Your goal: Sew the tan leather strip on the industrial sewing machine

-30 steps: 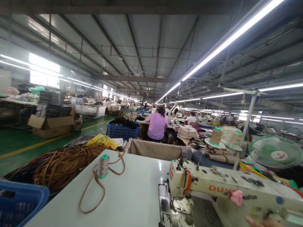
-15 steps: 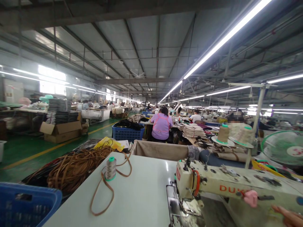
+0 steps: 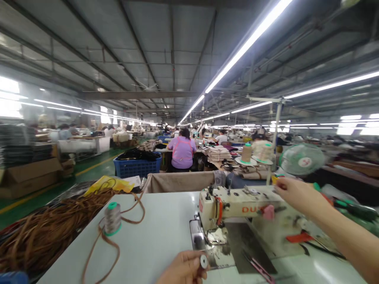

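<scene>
Just beside the sewing machine (image 3: pixel 233 209), the left hand (image 3: pixel 182 269) is curled, thumb and fingers pinching a small bobbin (image 3: pixel 203 261), round and pale with a dark hole. Farther right, the right hand (image 3: pixel 288 190) is stretched above the machine, fingers bent; I cannot tell if it holds something. Left of the left hand, a thread cone (image 3: pixel 112 219) stands on the pale table (image 3: pixel 151 240); beyond, a person in purple (image 3: pixel 182 156) sits in the workshop.

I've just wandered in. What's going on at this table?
Someone is at a sewing machine. Their left hand holds a small bobbin in front of it, while their right hand is out by the right end of the machine's top; whether it touches anything is unclear. To the left, a spool of grey thread stands on the tabletop beside a brown strap. Further ahead, a person in a purple top has their back to us.
</scene>
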{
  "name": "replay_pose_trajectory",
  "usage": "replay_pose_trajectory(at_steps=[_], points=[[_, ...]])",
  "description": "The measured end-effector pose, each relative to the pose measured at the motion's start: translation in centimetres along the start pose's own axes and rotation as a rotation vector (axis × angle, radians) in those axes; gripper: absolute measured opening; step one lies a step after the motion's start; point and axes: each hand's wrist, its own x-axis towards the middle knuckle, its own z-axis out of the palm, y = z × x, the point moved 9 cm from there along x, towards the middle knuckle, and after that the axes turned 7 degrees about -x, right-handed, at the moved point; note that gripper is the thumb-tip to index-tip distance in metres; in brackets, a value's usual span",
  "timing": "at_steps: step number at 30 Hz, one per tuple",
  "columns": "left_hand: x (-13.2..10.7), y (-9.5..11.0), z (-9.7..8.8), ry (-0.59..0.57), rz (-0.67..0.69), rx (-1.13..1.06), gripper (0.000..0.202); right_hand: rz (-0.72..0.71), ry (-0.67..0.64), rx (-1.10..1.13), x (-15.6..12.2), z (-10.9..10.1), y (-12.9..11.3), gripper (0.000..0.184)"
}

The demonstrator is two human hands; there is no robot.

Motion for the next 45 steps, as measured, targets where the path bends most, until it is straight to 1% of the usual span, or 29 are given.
replay_pose_trajectory(at_steps=[2, 4, 8, 11, 13, 16, 18, 20, 23, 25, 28, 31, 34, 37, 39, 42, 45], points=[[-0.6, -0.4, -0.4, -0.019, -0.002, -0.004, 0.051, -0.010, -0.056, -0.042, 0.0, -0.9, -2.7, 0.027], [-1.5, -0.3, -0.3, -0.043, -0.003, -0.002, 0.053, -0.010, -0.087, -0.066, 0.3, -1.0, -4.5, 0.029], [-2.9, 0.6, 0.1, -0.013, 0.026, -0.008, 0.053, -0.091, -0.155, -0.071, 0.6, 0.2, -6.8, 0.028], [-3.1, 0.9, 0.7, -0.033, 0.030, -0.007, 0.059, -0.159, -0.207, -0.072, 0.9, 0.6, -7.7, 0.026], [-3.0, 0.9, 0.9, -0.052, 0.036, -0.005, 0.060, -0.192, -0.243, -0.070, 1.1, 0.5, -7.9, 0.024], [-2.8, 0.8, 0.9, -0.051, 0.036, 0.017, 0.053, -0.241, -0.293, -0.053, 1.5, 0.7, -8.3, 0.020], [-2.8, 0.9, 1.0, -0.047, 0.042, 0.030, 0.052, -0.259, -0.301, -0.035, 1.8, 0.8, -8.4, 0.020], [-2.8, 1.1, 1.1, -0.038, 0.058, 0.029, 0.052, -0.244, -0.277, -0.028, 2.2, 0.9, -8.3, 0.024], [-2.9, 1.4, 0.8, 0.018, 0.088, -0.016, 0.050, -0.165, -0.233, -0.063, 2.6, 0.9, -7.5, 0.030], [-2.8, 1.7, 0.2, 0.067, 0.119, -0.056, 0.048, -0.134, -0.238, -0.091, 2.6, 1.0, -7.2, 0.026], [-2.4, 2.0, -0.6, 0.122, 0.176, -0.102, 0.045, -0.183, -0.269, -0.083, 2.6, 1.1, -7.9, 0.020], [-2.1, 2.2, -0.9, 0.148, 0.211, -0.138, 0.045, -0.200, -0.248, -0.071, 3.0, 0.9, -8.4, 0.025], [-1.8, 2.0, -0.8, 0.147, 0.196, -0.159, 0.044, -0.167, -0.267, -0.094, 3.4, 1.2, -8.0, 0.025], [-1.5, 1.8, -0.7, 0.140, 0.175, -0.149, 0.043, -0.212, -0.312, -0.082, 3.7, 1.8, -8.3, 0.020], [-1.3, 1.8, -0.7, 0.121, 0.180, -0.135, 0.043, -0.230, -0.297, -0.064, 3.9, 1.9, -8.5, 0.023], [-1.0, 1.9, -0.9, 0.112, 0.194, -0.138, 0.043, -0.178, -0.280, -0.081, 4.1, 1.9, -8.2, 0.024], [-0.9, 1.8, -1.0, 0.108, 0.189, -0.144, 0.043, -0.174, -0.320, -0.083, 4.0, 2.3, -8.2, 0.018]])
